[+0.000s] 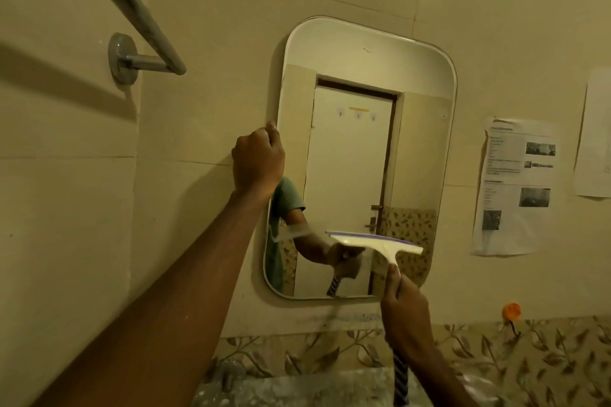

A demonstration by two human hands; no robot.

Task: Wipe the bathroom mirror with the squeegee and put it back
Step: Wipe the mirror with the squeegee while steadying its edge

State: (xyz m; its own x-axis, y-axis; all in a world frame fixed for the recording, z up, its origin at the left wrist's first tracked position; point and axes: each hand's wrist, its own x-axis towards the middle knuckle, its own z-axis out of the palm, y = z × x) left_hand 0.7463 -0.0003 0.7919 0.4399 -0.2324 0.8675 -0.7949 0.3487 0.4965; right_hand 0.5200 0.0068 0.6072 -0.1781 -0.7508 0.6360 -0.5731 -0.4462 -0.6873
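Note:
A rounded rectangular mirror (363,149) hangs on the cream tiled wall and reflects a white door. My left hand (258,162) grips the mirror's left edge about halfway up. My right hand (405,311) holds the handle of a white squeegee (377,243). Its blade lies roughly level against the lower right part of the glass. A dark striped end of the handle (400,383) sticks out below my fist. The mirror shows my arm, a green sleeve and the squeegee's reflection.
A chrome towel rail (132,6) juts from the left wall at upper left. Printed sheets (515,185) are stuck to the wall right of the mirror. An orange hook (511,311) sits at lower right. A grey tap (228,373) and a basin lie below.

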